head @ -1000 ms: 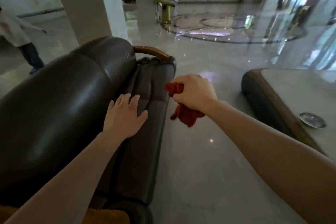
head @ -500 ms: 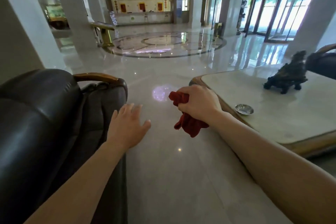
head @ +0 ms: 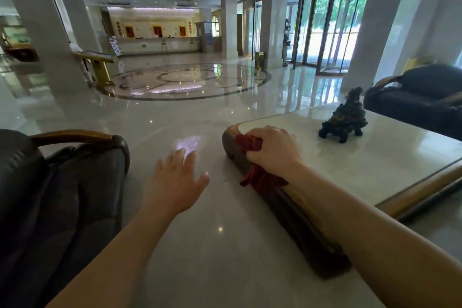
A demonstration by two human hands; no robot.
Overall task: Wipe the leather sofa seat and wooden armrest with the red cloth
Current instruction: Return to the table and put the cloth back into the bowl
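Note:
The dark leather sofa (head: 57, 195) fills the lower left, and its curved wooden armrest (head: 72, 135) arches over the far end. My left hand (head: 176, 182) hovers over the floor to the right of the sofa, fingers spread, holding nothing. My right hand (head: 273, 151) is closed on the bunched red cloth (head: 260, 177), which hangs below the fist. That hand sits in front of the near corner of a low marble-topped table (head: 375, 165); whether it touches the table I cannot tell.
A dark animal figurine (head: 343, 117) stands on the table top. A second dark armchair (head: 420, 100) sits behind the table at right. Glossy marble floor (head: 200, 245) runs between sofa and table into a wide lobby with pillars.
The view has swung right and up, away from the sofa. My left hand has left the sofa seat and now hangs over the floor. My right hand with the cloth has moved toward the table corner.

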